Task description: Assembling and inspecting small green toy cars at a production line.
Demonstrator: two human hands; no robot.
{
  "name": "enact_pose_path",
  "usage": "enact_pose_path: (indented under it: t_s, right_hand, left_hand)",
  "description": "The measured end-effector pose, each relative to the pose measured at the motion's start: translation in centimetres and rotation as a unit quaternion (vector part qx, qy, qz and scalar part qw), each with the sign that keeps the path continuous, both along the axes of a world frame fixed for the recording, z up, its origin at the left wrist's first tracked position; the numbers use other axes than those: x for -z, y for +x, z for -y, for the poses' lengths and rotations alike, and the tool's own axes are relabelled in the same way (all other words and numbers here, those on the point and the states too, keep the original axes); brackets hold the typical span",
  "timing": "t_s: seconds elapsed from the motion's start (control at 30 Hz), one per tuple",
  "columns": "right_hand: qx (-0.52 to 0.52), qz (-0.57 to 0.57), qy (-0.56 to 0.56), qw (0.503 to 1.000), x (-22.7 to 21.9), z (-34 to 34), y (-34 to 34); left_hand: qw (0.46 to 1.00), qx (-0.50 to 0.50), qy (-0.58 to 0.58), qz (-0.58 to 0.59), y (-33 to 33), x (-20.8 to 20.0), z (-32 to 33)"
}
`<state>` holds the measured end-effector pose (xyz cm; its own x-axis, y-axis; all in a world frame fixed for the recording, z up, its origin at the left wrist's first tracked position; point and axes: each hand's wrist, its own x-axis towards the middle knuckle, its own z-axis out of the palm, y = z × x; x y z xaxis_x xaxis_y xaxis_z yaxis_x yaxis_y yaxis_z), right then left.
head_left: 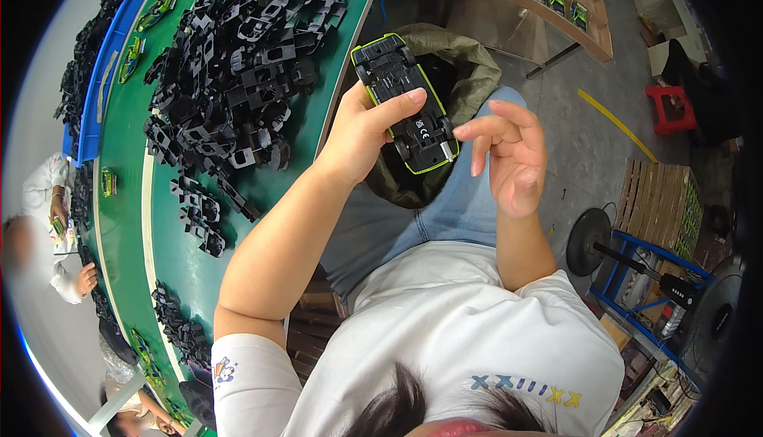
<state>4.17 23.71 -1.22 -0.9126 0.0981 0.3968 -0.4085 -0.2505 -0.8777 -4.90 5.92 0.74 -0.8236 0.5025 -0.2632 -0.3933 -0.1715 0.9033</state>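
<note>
My left hand (359,131) is closed round a toy car (389,71) with a black underside and a lime-green rim. The car's underside faces up, and my left thumb lies across its middle. My right hand (510,155) is open beside the car's near end, fingers bent and apart. Its index fingertip is close to the car's edge; I cannot tell if it touches. A small silvery patch (447,150) shows at that end of the car. Below the car is an open woven sack (469,46), dark inside.
A heap of black plastic parts (246,63) covers much of the green table (187,222) on the left. Green cars (132,59) stand along its far strip beside a blue tray (97,111). Co-workers sit at far left. A wooden tray (600,39), red stool (670,109) and fan (590,240) stand right.
</note>
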Motion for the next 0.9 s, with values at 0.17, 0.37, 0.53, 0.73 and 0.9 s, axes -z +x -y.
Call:
enact_pose_path:
  t_s: [0.17,0.37,0.53,0.73,0.9]
  right_hand:
    - [0.169,-0.032,0.169,0.971,-0.3,0.8,-0.2]
    - [0.234,-0.013,0.225,0.946,-0.7,1.5,-0.3]
    - [0.260,0.002,0.211,0.942,0.4,1.5,-0.3]
    - [0.146,0.039,0.246,0.957,0.1,1.8,-0.9]
    - [0.167,0.071,0.313,0.932,0.5,3.3,-2.0]
  left_hand:
    - [0.998,0.010,0.057,-0.012,0.3,-0.4,-0.4]
    - [0.996,-0.006,0.058,-0.066,0.3,-0.2,-0.7]
    - [0.997,-0.030,0.013,-0.077,0.6,-0.1,-1.2]
    - [0.986,-0.080,-0.023,-0.142,1.1,0.9,-0.9]
    - [0.976,-0.072,-0.056,-0.197,1.6,1.2,-0.9]
